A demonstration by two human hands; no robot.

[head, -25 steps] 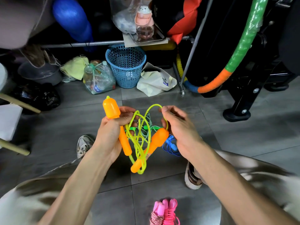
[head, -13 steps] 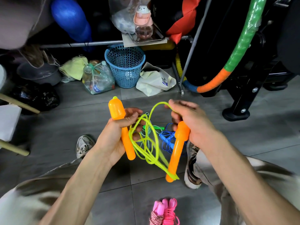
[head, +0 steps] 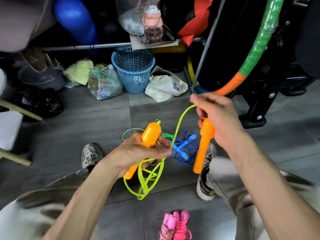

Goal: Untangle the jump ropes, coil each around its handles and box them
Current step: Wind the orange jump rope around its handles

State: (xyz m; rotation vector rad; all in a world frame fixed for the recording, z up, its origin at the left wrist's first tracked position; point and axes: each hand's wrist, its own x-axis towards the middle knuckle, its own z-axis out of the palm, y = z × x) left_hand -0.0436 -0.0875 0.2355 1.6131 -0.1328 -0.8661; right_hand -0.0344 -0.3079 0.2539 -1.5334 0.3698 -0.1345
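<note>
Head view: left hand (head: 138, 153) curls round one orange handle (head: 150, 135), thumb + fingers also pinching the yellow-green rope (head: 149, 177), prob. to anchor the slack that hangs in loops below. Right hand (head: 218, 118) grips the other orange handle (head: 203, 144) and pinches the rope's far end, raised up and away from the left hand, likely to draw a strand free. Blue rope (head: 185, 148) lies on the floor betw. the two handles, green-handled one behind it. Pink ropes (head: 174, 226), already coiled, nearer the person. No box in view.

No readable text; blue print on cream bag (head: 166, 85) too blurred.
</note>
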